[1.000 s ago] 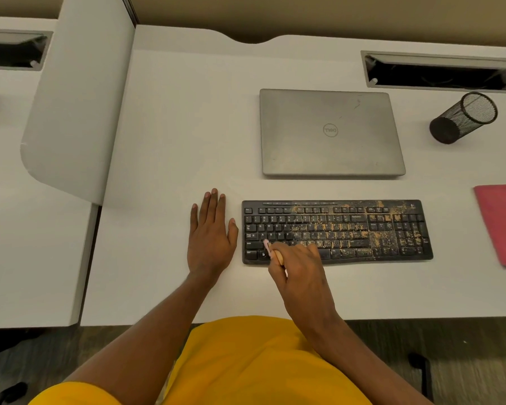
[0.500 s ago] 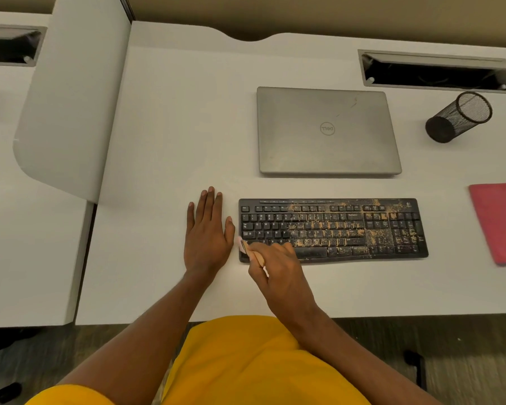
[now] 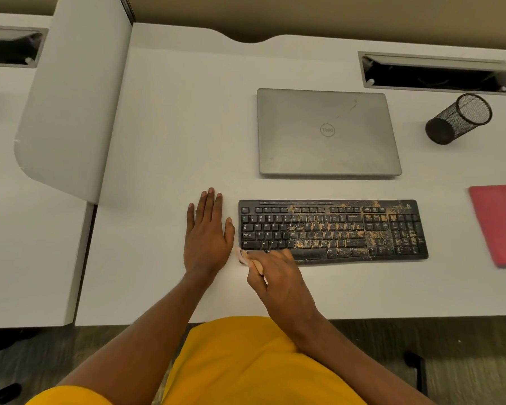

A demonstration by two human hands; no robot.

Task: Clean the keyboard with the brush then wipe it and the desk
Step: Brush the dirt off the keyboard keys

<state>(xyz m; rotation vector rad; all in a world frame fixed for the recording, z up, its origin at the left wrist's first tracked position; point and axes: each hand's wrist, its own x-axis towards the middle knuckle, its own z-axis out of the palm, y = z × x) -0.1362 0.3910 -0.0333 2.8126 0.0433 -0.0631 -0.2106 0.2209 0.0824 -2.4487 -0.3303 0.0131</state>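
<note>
Your right hand (image 3: pixel 279 277) curls round a small tan-handled brush (image 3: pixel 254 263), its pale bristles seemingly on the near-left corner of the flat black keyboard (image 3: pixel 333 229), which lies strewn with brown crumbs on the white desk (image 3: pixel 173 127). Your left hand (image 3: pixel 208 238) rests flat just beside the keyboard's left edge, fingers straight. A folded pink cloth (image 3: pixel 500 223) lies at the right.

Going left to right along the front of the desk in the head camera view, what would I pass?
The left hand flat on the desk → the crumb-strewn keyboard → the pink cloth. The right hand gripping the brush overlaps the keyboard's near-left corner, so I skip it.
</note>
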